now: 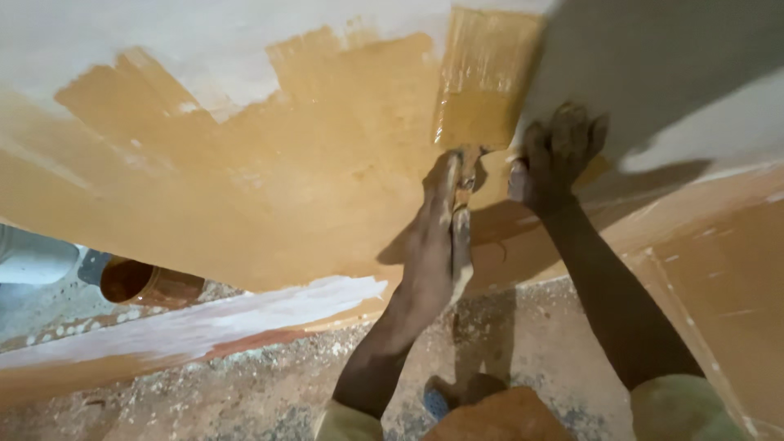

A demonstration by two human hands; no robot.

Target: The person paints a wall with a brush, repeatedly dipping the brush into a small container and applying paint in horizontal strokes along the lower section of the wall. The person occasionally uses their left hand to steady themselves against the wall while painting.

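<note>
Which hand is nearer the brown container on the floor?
Left. The left hand, holding the paintbrush, is closer to the brown container; the right hand rests on the board farther right.

Two hands are seen: the left hand [437, 245] and the right hand [554, 163]. One paintbrush [482, 82], wide and flat, is counted, its bristles loaded with ochre paint. One large ochre painted patch [286, 180] is spread over one pale wall panel [204, 41]. One round brown paint tin [145, 283] is seen at the lower left. One long pale strip [196, 327], partly whitened, is laid along the floor [245, 392]. Two yellowish sleeve ends are counted at the lower edge, one [347, 423] on the left arm and one [678, 408] on the right. One blue-toed foot [437, 402] is partly shown below the hands.
</note>
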